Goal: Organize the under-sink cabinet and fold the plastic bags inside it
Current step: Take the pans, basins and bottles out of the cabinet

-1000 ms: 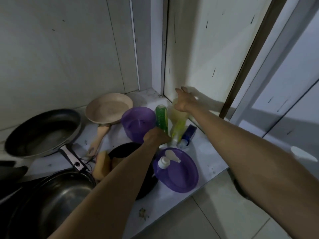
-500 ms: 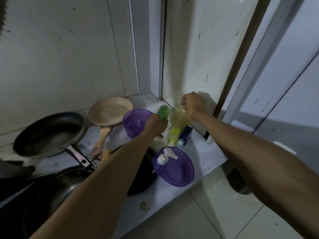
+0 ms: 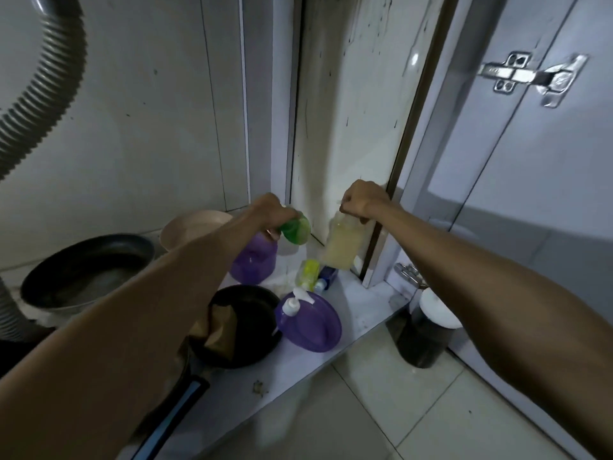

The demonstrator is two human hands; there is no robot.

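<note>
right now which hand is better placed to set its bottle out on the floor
Probably the right hand: it grips the pale yellow bottle by the door frame, arm over the floor tiles. The left hand, holding the green bottle, reaches in past the black pan.

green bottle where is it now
Head view, centre: the left hand holds the green bottle up by the purple tub, left of the pale bottle in the right hand.

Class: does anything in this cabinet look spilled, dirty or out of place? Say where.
Dark drip streaks run down the right side wall; a scrap of debris lies on the cabinet floor near its front edge.
</note>
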